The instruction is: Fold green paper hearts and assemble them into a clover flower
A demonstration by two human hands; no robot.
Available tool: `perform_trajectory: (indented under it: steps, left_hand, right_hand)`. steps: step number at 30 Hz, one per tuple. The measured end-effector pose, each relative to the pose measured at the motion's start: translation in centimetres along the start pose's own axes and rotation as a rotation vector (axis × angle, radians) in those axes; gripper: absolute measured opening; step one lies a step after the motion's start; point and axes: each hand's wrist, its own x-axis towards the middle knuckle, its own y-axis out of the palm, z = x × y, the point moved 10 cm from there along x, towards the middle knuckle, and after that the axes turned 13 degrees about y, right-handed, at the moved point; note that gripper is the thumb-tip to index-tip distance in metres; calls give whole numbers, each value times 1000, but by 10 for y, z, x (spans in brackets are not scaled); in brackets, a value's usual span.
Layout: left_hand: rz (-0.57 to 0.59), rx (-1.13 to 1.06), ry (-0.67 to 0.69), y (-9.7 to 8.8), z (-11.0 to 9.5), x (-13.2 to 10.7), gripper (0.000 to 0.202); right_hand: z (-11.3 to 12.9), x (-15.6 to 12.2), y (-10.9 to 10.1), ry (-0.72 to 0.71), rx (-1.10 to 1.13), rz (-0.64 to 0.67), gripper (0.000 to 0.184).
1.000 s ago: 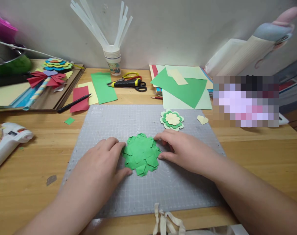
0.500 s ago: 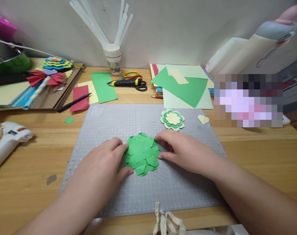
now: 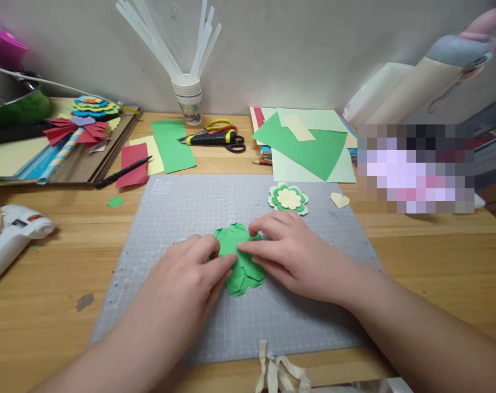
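Glue gun [image 3: 22,224] of white colour lies at the far left, on the wooden table [image 3: 59,338]. Behind it there is a red pleated paper piece [image 3: 61,130] with a striped stick [image 3: 65,150]. Next comes a small green scrap [image 3: 115,202], and behind this scrap a black pen [image 3: 123,172] lies partly over a red paper [image 3: 137,176]. A green sheet [image 3: 169,147] is just to the right of them.

Nearer to the person, the left hand [image 3: 186,278] is over the grey cutting mat [image 3: 182,199]. Its fingers are bent and its thumb reaches onto the green paper shape [image 3: 243,273]; whether they pinch it, I cannot tell. At the back stand paper cups [image 3: 189,106] with long white strips [image 3: 204,43], and beside them a black and yellow cutter [image 3: 210,138].

The green paper shape lies on the mat between both hands, its edge made of folded pieces. The right hand [image 3: 294,254] comes from the other side, with fingers spread, and the fingertips rest upon the shape. Just behind this hand is a layered paper flower [image 3: 288,197]. Last, near the mat's right edge, lies a cream scrap [image 3: 340,200].
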Motion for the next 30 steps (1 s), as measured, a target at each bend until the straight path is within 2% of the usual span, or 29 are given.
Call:
perform_trajectory:
  steps: [7,16,19,22,25,28,30]
  left_hand:
    - [75,51,-5,9,0,4,19]
    - [77,-10,-26,14,4,3,20]
    - [70,-20,-28,12,4,3,22]
    - [33,-66,-19,7,3,2,23]
    - [-65,-152,-49,-4,9,-1,26]
    - [-172,-114,-143,-15,25,-7,24]
    - [-191,-37,-198,-17,34,-11,19]
  right_hand:
    - [7,-2,8,4,-68,100,30]
    - [5,-2,16,41,-96,150,32]
    - [5,-2,14,35,-73,128,31]
    - [5,-1,2,11,55,20,30]
    - [1,-1,-12,16,224,-94,30]
    - [3,-2,-10,-12,298,-63,30]
    - [4,-1,-7,-18,288,-38,26]
